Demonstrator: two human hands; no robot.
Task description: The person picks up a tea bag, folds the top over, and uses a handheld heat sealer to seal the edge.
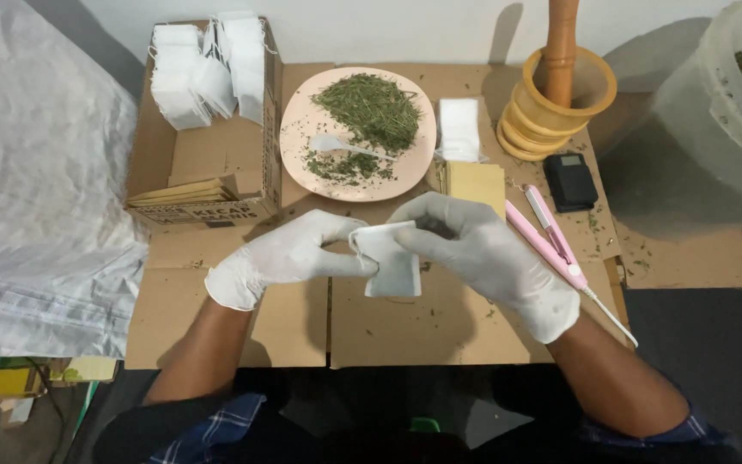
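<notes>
Left gloved hand (281, 256) and right gloved hand (474, 249) are both pinching the small white paper sachet (392, 262) near the pink plate of dried green herb (302, 129); gentle, even spreading of its mouth seems best.

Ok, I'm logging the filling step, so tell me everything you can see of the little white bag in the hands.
The bag is small, white and roughly rectangular, and looks like thin filter paper. It is held above the cardboard, hanging slightly tilted. The gloved left hand pinches its upper left edge and the gloved right hand grips its top right. Whether anything is inside cannot be seen.
</notes>
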